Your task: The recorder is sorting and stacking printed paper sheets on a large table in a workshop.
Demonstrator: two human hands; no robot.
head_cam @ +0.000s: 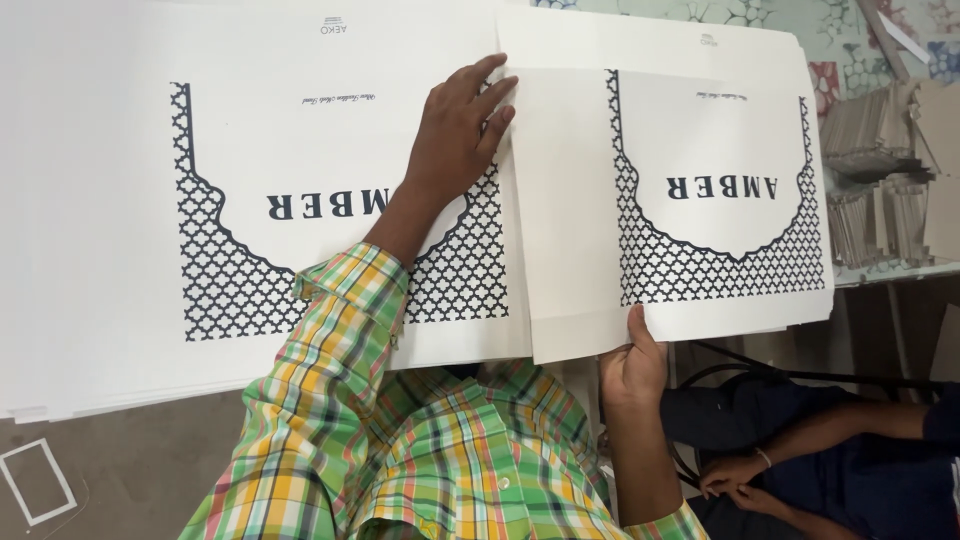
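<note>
A large flat white printed sheet with a dark lattice pattern lies on the left, on top of a stack of like sheets. My left hand rests flat on it, fingers spread, near its right edge. A second, folded white sheet with the same lattice pattern lies to the right. My right hand grips its lower edge, thumb on top. My sleeves are green, yellow and orange plaid.
Stacks of grey cardboard pieces stand at the far right on a patterned table top. Another person in dark clothes sits at the lower right, hands clasped. A small white rectangle frame lies on the brown floor at lower left.
</note>
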